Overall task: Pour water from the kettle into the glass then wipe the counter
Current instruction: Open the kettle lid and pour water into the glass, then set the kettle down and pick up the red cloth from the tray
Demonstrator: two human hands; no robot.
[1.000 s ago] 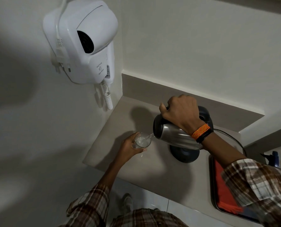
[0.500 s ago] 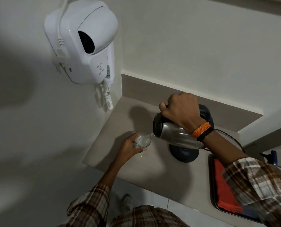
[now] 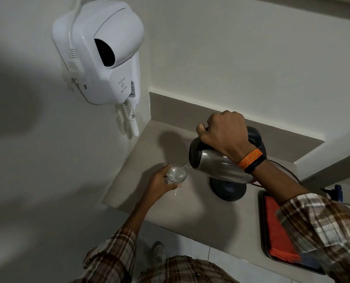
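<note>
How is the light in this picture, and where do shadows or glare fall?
Head view: dim, with soft shadows on the left wall and on the counter behind the glass; a bright streak of glare on the steel kettle; wide-angle bending toward the edges.

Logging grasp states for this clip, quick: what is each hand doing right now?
Left hand: closed around the glass.
Right hand: closed on the handle of the kettle, tilted to pour.
</note>
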